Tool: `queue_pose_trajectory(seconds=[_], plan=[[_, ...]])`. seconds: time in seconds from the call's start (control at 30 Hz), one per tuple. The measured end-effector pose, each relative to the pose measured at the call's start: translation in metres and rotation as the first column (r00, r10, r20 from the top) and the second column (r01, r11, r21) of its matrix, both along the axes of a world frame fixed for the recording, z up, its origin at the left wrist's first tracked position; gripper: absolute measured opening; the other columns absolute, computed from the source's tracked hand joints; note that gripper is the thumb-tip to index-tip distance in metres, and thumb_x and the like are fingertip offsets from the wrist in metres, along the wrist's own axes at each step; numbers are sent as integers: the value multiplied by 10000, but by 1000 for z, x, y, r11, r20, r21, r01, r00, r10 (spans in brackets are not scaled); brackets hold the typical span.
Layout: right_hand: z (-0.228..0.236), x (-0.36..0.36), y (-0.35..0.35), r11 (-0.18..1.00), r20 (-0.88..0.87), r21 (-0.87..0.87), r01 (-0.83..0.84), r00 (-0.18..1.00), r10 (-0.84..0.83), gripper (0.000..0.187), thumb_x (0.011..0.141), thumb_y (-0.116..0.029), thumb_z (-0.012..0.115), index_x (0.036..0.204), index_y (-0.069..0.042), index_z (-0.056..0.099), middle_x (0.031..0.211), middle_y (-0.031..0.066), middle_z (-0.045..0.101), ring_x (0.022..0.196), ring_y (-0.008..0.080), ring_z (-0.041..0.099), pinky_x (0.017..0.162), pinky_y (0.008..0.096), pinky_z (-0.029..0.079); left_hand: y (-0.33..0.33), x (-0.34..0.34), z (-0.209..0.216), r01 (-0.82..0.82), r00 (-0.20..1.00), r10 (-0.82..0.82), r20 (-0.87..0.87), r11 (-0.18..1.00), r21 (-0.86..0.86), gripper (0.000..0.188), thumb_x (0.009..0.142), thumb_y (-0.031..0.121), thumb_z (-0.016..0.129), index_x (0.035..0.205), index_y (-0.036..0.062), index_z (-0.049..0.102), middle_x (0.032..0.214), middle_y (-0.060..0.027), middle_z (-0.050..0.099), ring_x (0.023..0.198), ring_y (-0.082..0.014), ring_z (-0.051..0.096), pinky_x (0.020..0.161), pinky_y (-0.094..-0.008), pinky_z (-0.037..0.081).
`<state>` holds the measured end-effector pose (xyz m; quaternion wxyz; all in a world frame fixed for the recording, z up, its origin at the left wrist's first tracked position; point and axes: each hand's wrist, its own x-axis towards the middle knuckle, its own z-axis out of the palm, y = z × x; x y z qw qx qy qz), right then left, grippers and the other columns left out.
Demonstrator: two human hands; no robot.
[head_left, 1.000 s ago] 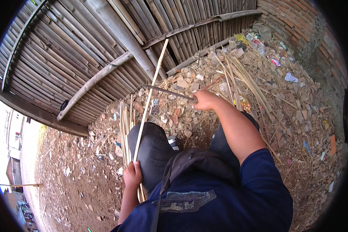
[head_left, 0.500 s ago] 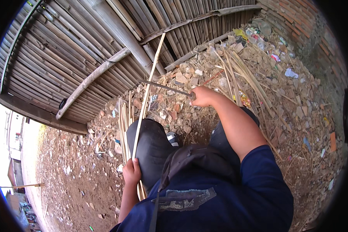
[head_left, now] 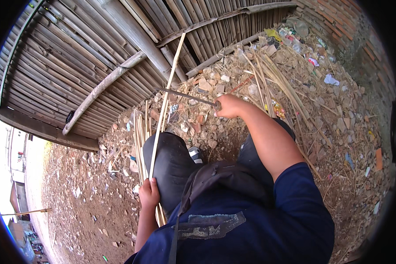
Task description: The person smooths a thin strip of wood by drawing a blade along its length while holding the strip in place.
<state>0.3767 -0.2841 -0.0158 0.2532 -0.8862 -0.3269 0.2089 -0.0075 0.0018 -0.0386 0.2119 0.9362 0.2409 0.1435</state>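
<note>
My left hand (head_left: 149, 193) is closed on the lower end of a long pale bamboo strip (head_left: 160, 127), beside my left knee. The strip slants up across the knee, its far tip over the bamboo wall. In my right fist (head_left: 229, 106) is the handle of a knife (head_left: 191, 97) with a long, narrow, dark blade. That blade points left and meets the strip a little above the knee; whether it cuts into it I cannot tell. More split bamboo strips (head_left: 139, 136) lean along the outer side of my left leg, partly hidden by my hand and leg.
A wall of bamboo slats (head_left: 92, 57) stands ahead, braced by a thick pole (head_left: 138, 37). At the right is a brick wall (head_left: 339, 24). Loose bamboo strips (head_left: 279, 79) lie on rubble at the far right, with plastic litter (head_left: 290, 38) behind them.
The strip's far tip has shifted slightly left and up in the picture. Both hands stay closed in nearly the same places, the blade still against the strip.
</note>
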Motion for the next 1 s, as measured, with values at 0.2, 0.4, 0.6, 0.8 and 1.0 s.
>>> queue_pose_trajectory(seconds=[0.2, 0.4, 0.6, 0.8, 1.0], plan=[[12, 0, -7, 999, 18, 37, 23, 1000, -24, 438, 785, -282, 781, 1151, -58, 696, 1084, 205, 715, 1047, 372, 674, 905, 438, 535, 0, 1, 1, -6, 1000, 6, -9, 1000, -10, 468, 1034, 350, 533, 710, 13, 506, 550, -226, 533, 525, -448, 566, 500, -510, 409], [42, -2, -17, 992, 189, 66, 107, 975, -118, 303, 776, -220, 730, 1036, -68, 698, 1011, 179, 712, 992, 394, 676, 866, 473, 544, -4, 0, 1, 29, 1000, -30, 4, 988, 153, 424, 1032, 331, 529, 735, 29, 512, 594, -248, 562, 550, -478, 572, 519, -557, 426], [48, -15, -4, 990, 52, -126, -69, 996, 76, 358, 770, -250, 752, 1073, -67, 700, 1045, 191, 711, 1034, 377, 677, 889, 464, 549, -2, -2, 2, 15, 999, -11, -33, 989, 147, 413, 1028, 326, 536, 743, 28, 512, 613, -251, 581, 583, -485, 594, 533, -560, 451], [32, -1, -4, 987, 75, -138, 86, 994, -76, 401, 776, -214, 708, 1136, -37, 699, 1103, 209, 707, 1061, 374, 672, 913, 450, 542, -4, 0, 8, 5, 997, 6, -71, 989, 149, 423, 1021, 334, 549, 732, 27, 507, 610, -249, 581, 586, -483, 598, 535, -560, 454], [51, -31, 12, 969, 141, -233, -83, 983, 118, 361, 791, -222, 695, 1109, -51, 711, 1074, 195, 715, 1016, 363, 687, 885, 461, 547, -5, -2, 9, -8, 998, 19, -67, 987, 164, 412, 1017, 331, 556, 738, 32, 507, 599, -240, 575, 575, -473, 600, 532, -552, 460]])
